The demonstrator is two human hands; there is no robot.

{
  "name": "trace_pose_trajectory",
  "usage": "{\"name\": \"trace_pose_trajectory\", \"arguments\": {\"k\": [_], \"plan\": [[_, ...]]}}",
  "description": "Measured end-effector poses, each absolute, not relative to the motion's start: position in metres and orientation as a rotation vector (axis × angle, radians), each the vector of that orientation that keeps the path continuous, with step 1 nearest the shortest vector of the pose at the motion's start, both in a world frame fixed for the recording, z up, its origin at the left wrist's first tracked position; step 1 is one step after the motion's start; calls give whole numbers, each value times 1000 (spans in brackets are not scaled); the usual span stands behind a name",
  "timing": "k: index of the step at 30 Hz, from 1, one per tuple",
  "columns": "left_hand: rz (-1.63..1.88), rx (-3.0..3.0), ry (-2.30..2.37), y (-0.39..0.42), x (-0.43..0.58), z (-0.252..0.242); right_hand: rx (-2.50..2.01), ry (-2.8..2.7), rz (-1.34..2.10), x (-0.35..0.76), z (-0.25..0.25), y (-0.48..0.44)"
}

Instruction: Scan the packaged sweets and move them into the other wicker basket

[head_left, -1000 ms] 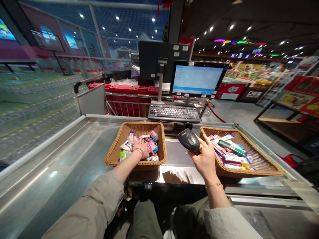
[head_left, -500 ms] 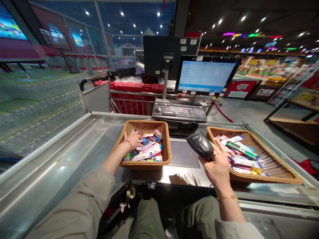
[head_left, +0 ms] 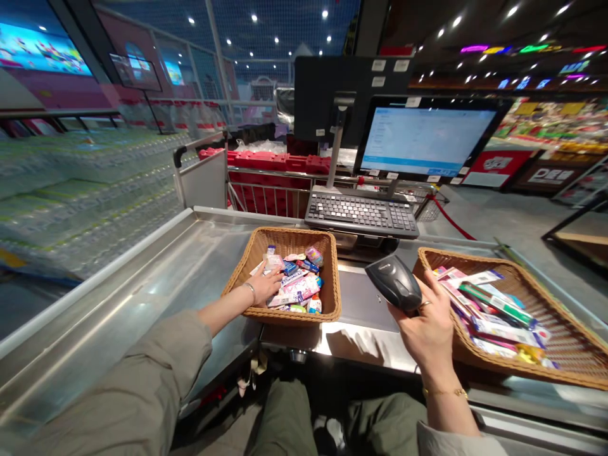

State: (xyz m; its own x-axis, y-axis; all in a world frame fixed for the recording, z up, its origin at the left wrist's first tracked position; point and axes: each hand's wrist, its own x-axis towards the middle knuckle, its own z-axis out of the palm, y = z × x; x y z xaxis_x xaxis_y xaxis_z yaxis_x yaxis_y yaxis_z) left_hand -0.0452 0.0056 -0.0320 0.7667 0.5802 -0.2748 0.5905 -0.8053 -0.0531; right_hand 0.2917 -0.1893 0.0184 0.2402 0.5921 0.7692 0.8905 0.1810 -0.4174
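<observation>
My left hand point(head_left: 264, 285) reaches into the left wicker basket point(head_left: 334, 266), its fingers stretched out over small packaged goods point(head_left: 297, 286). The fingertips rest on or just above the packs, with nothing visibly gripped. White, pink and blue packs lie jumbled in this basket. My right hand point(head_left: 427, 323) is wrapped round a black handheld barcode scanner point(head_left: 393, 282), whose head points left above the counter between the two baskets. Just right of that hand stands the right wicker basket point(head_left: 565, 316), with long thin boxes point(head_left: 498, 303), one of them green, and other packs in it.
Behind the baskets are a keyboard point(head_left: 361, 212) and a lit monitor point(head_left: 427, 139) on a stand. A metal counter point(head_left: 156, 304) with a raised rim stretches left. A shopping cart point(head_left: 266, 190) stands beyond, and stacked bottle packs point(head_left: 95, 190) are at far left.
The view has shifted, so the scene sits further right. My left hand has moved toward the near-left side of the basket, fingers stretched out more. My right hand still holds the scanner.
</observation>
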Motion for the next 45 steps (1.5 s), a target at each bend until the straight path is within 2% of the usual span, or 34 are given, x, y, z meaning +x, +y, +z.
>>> {"name": "trace_pose_trajectory", "arguments": {"k": [6,16,31,41,45], "plan": [[-485,2911,953,5,-50,-36,-1500,-1460,-374,286,20,-182],[-121,2833,1168,9,-55,-18,-1540,-1446,-334,282,16,-164],[379,2991,1368,8,7,73,-1682,-1533,-381,290,53,-157],[1126,2891,1163,-12,92,107,-1713,-1559,-420,306,80,-170],[1304,2823,1100,-16,113,106,-1696,-1533,-417,314,83,-174]]}}
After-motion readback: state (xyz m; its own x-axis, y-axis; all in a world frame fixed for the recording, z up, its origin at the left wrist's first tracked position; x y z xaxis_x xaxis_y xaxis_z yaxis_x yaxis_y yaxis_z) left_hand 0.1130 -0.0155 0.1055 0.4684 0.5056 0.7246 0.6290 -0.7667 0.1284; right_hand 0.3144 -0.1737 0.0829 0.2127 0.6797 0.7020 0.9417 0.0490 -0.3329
